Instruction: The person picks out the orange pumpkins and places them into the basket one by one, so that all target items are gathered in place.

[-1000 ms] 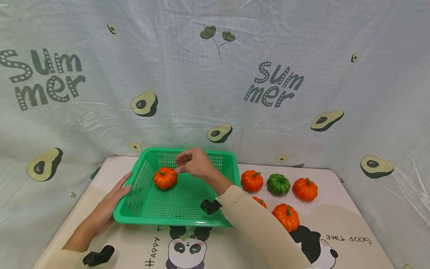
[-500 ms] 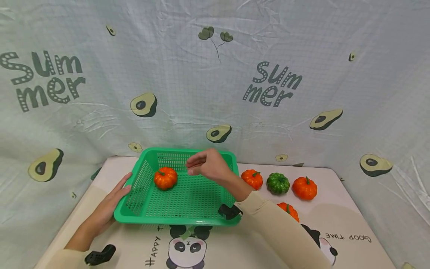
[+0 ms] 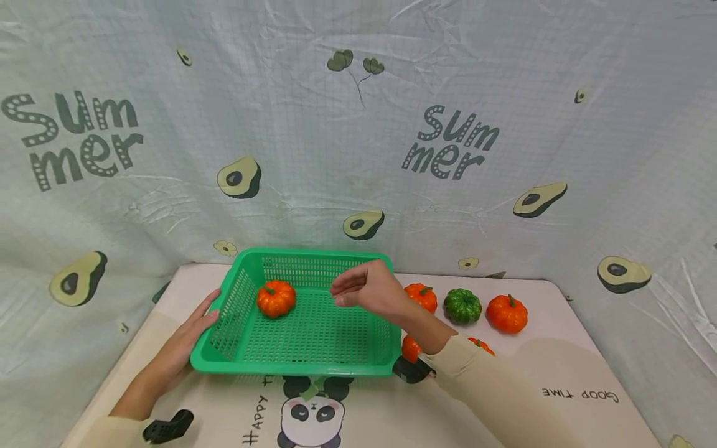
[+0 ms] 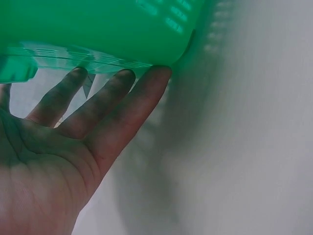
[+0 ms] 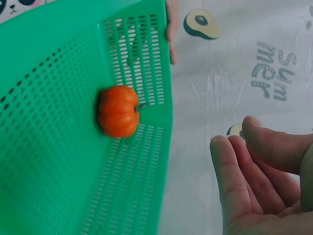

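Above the table (image 3: 386, 404), the right hand (image 3: 374, 288) shifted rightward.

3 orange pumpkins (image 3: 411, 349) part hidden by R arm (image 3: 430, 331), panda print (image 3: 312, 415) cut at btm, head view

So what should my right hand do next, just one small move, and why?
I'd probably move the right hand rightward to the green pumpkin: the hand looks empty above the green basket, only one orange pumpkin sits inside, and the green one lies outside in plain view. The left hand is touching the basket's left side.
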Tool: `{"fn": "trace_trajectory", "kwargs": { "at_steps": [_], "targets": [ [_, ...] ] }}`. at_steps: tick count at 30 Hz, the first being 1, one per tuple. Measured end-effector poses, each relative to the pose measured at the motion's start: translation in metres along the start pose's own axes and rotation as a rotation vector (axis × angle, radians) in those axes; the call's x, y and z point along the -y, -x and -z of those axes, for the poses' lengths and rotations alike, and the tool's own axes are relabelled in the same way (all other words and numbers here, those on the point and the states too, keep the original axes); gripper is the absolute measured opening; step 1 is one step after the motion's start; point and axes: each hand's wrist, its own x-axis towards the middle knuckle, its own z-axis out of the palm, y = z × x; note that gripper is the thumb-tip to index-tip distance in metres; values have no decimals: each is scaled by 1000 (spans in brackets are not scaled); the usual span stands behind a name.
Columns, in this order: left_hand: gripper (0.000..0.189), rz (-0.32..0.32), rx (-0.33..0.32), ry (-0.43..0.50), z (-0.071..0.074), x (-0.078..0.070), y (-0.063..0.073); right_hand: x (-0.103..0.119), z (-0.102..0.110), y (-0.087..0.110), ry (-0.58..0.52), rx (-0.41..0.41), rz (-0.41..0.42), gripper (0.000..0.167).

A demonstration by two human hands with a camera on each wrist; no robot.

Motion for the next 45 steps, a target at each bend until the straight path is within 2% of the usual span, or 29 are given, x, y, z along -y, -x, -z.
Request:
{"fn": "trace_trajectory", "kwargs": {
  "at_steps": [4,10,15,21,28,45],
  "targets": [
    [73,3,-4,9,0,1,0,-3,8,8,2,1,17,24],
    [74,26,-1,7,-2,3,-1,-10,24,25,8,-23,-41,25],
    [74,29,12,39,-2,3,0,-18,42,40,17,-34,-46,23],
    [74,43,8,27,-2,4,0,-33,67,55,64,-67,-46,21],
    [73,45,16,57,0,4,3,-45,88,75,76,-69,-109,22],
    [73,42,18,73,-1,-2,1,-92,141,120,122,-104,-188,44]
  ]
}}
